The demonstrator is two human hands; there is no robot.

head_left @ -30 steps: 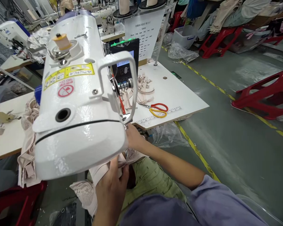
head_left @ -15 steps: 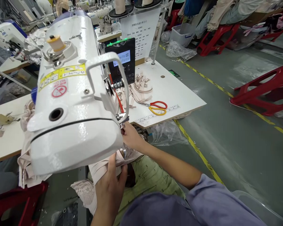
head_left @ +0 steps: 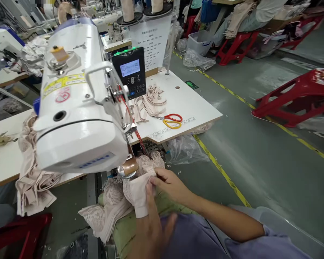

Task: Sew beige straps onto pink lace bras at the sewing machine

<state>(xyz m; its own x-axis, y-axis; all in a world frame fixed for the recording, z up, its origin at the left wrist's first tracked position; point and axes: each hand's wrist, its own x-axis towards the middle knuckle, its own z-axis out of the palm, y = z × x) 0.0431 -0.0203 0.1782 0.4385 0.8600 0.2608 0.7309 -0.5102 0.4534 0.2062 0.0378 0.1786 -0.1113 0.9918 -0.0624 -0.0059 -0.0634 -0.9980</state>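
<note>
Lace garment (head_left: 135, 190) | lower centre of frame, below sewing machine (head_left: 81, 142) | right hand (head_left: 171, 183) pinching its edge, likely to hold it flat | left hand (head_left: 154, 225) blurred, thumb spread, fingers against it, seemingly as support

right forearm (head_left: 228, 217): bare; slants from the lower right inward and up, toward the middle of the view. right wrist (head_left: 196, 201): nearly straight. right hand (head_left: 174, 185): thumb and fingertips (head_left: 160, 171) brought together in a pinch, directed leftward. left hand (head_left: 151, 230): comes up from the bottom edge, back toward camera; lower part blurred, detail poor. index finger (head_left: 150, 199) of same extended upward, tip close beside the right hand's pinch; left thumb (head_left: 170, 225) spread rightward, apart from the fingers.
</note>
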